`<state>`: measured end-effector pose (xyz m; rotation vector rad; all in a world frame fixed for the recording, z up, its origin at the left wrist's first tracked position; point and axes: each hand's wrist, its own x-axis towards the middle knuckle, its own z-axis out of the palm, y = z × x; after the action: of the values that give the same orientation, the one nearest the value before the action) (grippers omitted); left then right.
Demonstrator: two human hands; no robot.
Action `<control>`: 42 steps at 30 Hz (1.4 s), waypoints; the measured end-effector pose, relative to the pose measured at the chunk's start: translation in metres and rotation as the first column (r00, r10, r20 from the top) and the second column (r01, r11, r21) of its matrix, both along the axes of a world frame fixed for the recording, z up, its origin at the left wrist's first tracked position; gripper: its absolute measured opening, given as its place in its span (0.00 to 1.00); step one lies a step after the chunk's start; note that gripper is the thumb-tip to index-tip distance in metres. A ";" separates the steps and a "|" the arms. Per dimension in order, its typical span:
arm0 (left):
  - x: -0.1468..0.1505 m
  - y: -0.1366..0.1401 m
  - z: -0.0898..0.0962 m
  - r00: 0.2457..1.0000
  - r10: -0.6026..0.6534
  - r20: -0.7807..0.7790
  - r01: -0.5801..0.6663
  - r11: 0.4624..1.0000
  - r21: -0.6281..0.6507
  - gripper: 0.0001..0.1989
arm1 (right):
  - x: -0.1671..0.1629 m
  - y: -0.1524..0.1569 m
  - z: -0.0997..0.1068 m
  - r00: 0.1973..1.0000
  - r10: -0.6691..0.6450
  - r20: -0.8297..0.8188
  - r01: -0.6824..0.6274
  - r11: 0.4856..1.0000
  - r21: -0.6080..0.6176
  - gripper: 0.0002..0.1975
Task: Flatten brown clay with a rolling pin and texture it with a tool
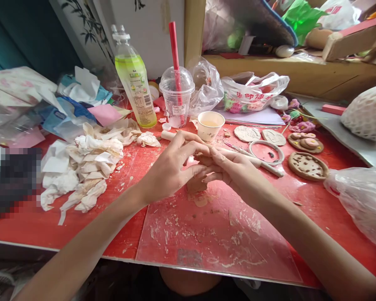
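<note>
My left hand (180,161) and my right hand (235,167) meet above a clear plastic mat (216,234), fingers bent and tips together. Between and just below the fingers shows a lump of brown clay (196,186); most of it is hidden by my fingers, and both hands appear closed on it. Behind the hands lies a pale rolling pin (167,135), its middle covered by them. A paper cup (210,127) of cloudy liquid stands just beyond my fingers. Right of it rest a pale ring (281,156) and a grey-handled tool (271,168).
Crumpled tissues (94,161) heap up on the left. A green drink bottle (138,88) and a domed plastic cup (177,96) with a red straw stand behind. Decorated clay discs (308,166) and a plastic bag (360,196) lie right. Clay crumbs dot the red tabletop (119,225).
</note>
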<state>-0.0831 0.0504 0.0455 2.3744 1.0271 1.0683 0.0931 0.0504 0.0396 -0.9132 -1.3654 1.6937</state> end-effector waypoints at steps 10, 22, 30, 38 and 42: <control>-0.004 0.000 0.010 0.980 0.026 -0.198 -0.052 0.991 -0.127 0.11 | 0.011 -0.002 0.004 0.968 -0.021 0.252 -0.050 0.961 0.272 0.18; 0.002 -0.008 0.007 0.971 0.084 -0.223 -0.130 0.972 -0.198 0.12 | 0.007 -0.003 -0.003 0.897 -0.195 0.397 -0.026 0.872 0.488 0.16; 0.005 -0.011 -0.007 0.962 0.072 -0.264 -0.069 0.997 0.020 0.03 | 0.005 -0.007 -0.003 0.832 -0.233 0.504 -0.112 0.818 0.564 0.15; 0.010 -0.015 -0.010 0.966 0.154 -0.209 -0.070 0.930 0.360 0.10 | -0.003 -0.016 0.004 0.834 -0.290 0.469 -0.056 0.801 0.595 0.18; 0.009 -0.014 -0.009 0.964 0.184 -0.192 -0.117 0.942 0.314 0.11 | -0.002 -0.011 -0.001 0.919 -0.201 0.339 -0.004 0.855 0.519 0.18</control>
<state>-0.0741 0.0363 0.0366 2.7455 1.2165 1.1012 0.0914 0.0392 0.0387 -1.0023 -1.8736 1.0068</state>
